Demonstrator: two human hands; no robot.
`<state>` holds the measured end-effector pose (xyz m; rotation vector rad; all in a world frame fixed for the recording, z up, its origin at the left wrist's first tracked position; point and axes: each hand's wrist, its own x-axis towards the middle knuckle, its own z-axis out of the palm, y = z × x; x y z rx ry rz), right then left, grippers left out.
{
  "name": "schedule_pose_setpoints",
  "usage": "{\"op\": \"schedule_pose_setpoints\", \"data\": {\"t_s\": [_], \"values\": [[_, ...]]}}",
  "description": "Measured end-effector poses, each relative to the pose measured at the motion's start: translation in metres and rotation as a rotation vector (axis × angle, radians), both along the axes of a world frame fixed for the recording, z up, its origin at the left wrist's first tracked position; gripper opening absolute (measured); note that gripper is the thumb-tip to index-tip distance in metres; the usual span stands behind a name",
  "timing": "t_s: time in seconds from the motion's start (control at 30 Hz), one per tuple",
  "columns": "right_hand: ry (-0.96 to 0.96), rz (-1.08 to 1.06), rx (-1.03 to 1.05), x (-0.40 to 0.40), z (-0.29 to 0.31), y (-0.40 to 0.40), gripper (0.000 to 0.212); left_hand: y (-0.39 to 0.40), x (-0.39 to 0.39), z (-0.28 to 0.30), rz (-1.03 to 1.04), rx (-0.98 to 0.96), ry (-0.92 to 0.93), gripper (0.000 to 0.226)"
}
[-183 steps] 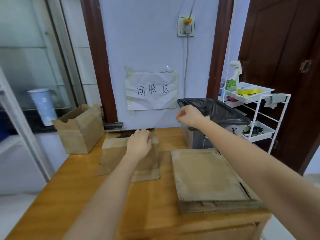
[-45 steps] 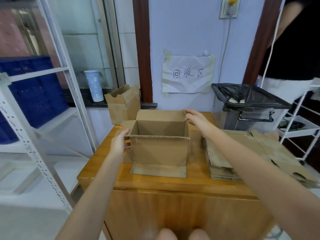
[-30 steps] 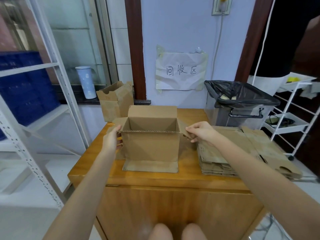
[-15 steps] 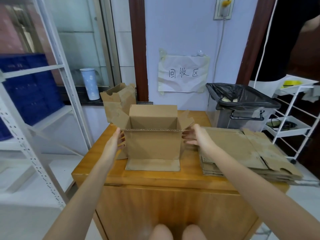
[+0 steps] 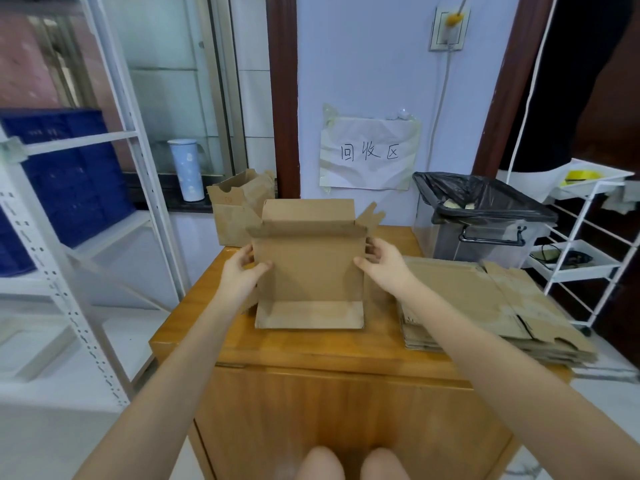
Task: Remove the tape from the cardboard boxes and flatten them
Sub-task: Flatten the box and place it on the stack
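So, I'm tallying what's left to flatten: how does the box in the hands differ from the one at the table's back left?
The held box stands mid-table, gripped by left hand and right hand, its walls nearly pressed together; the back-left box stands untouched and fuller. Both are plain brown cardboard, open-topped.

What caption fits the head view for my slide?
Both hands, left hand and right hand, grip the open cardboard box on the wooden table.

A pale blue wall (image 5: 374, 64) with a dark door frame (image 5: 282, 98), white shelving (image 5: 114, 98) at left.
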<state>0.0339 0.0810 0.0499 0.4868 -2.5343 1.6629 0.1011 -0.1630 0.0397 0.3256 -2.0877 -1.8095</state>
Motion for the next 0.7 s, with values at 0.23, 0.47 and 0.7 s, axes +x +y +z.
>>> {"op": "schedule_pose_setpoints", "data": {"t_s": [0.23, 0.47, 0.7], "values": [[0.01, -0.12, 0.014, -0.018, 0.054, 0.001, 0.045, -0.003, -0.012, 0.051, 0.035, -0.125, -0.08, 0.052], [-0.028, -0.186, 0.201, -0.015, 0.065, -0.001, 0.038, -0.004, -0.017, 0.063, -0.024, -0.285, -0.291, 0.047], [-0.149, -0.161, 0.275, -0.008, 0.031, -0.003, 0.042, -0.003, -0.014, 0.05, -0.046, -0.344, -0.419, 0.038]]}}
